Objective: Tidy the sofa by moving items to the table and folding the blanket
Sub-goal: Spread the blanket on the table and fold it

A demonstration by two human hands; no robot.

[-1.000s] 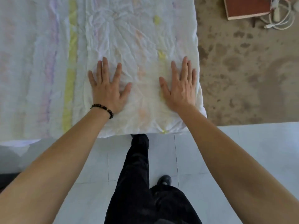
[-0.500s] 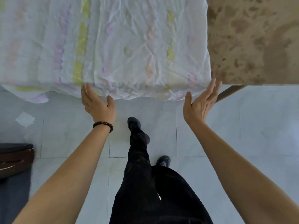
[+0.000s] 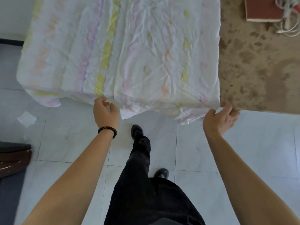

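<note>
The blanket [image 3: 129, 54] lies spread over the table [image 3: 259, 70], its near edge hanging just beyond the fingers of both hands. The left hand [image 3: 105, 113] curls loosely under that edge at a fold line, thumb apart, not clearly pinching. The right hand [image 3: 220, 118] pinches the corner between thumb and fingers, likely so both ends lift together for the next fold.

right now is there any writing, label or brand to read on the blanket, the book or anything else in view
None can be read. The blanket shows only pastel stripes, the red-brown book has a plain cover, and the paper scrap on the floor looks blank.
</note>
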